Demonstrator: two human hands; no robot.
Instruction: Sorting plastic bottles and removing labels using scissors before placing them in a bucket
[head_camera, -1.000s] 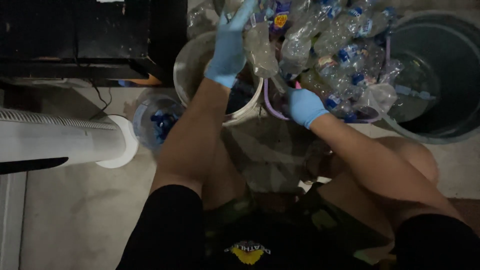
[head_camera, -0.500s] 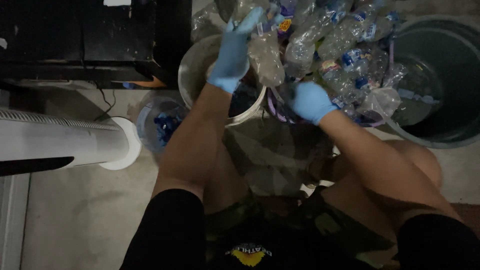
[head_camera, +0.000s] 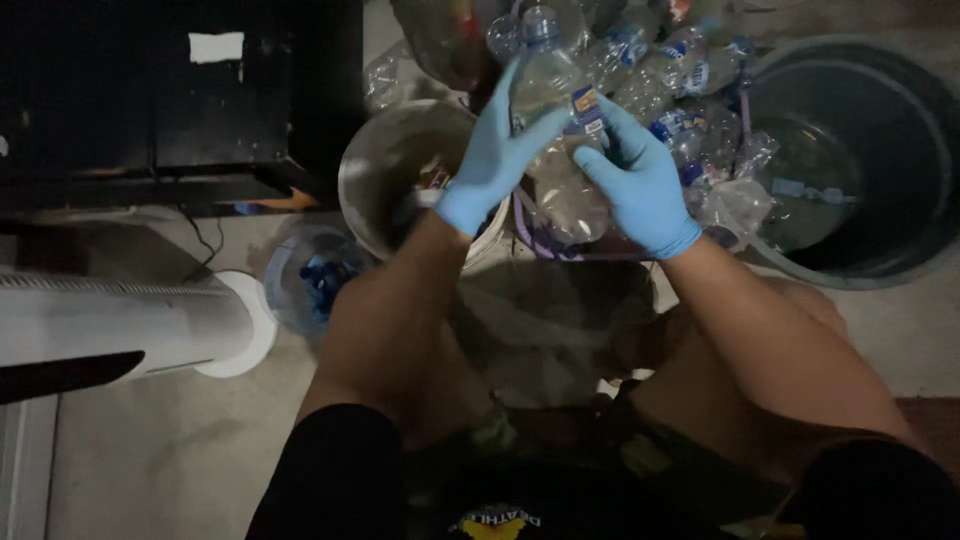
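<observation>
Both hands in blue gloves, closed around one clear plastic bottle. Left hand gripping the upper side, fingers up near the neck; right hand wrapped on the other side, over the label. Bottle held upright, just above a heap of empty bottles. Below the left hand, a pale bucket. Far right, a large dark tub. Left of the knee, a clear container with blue caps, beside a white fan base.
</observation>
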